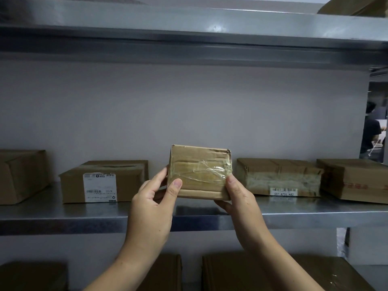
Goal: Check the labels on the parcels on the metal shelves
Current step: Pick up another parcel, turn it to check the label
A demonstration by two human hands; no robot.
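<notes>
A small brown cardboard parcel (199, 172), wrapped in clear tape, is held up above the middle metal shelf (84, 215). The face turned to me shows tape and no label. My left hand (153, 204) grips its left edge, thumb on the front. My right hand (239, 198) grips its right edge and lower corner. On the shelf a parcel (105, 181) to the left carries a white label on its front. Another parcel (279, 177) to the right has a small barcode sticker.
More brown parcels sit at the far left (21, 175) and far right (354, 179) of the shelf. An upper shelf (189, 28) runs overhead. Boxes (252, 271) fill the lower shelf. A person (371, 131) stands in the background at the right.
</notes>
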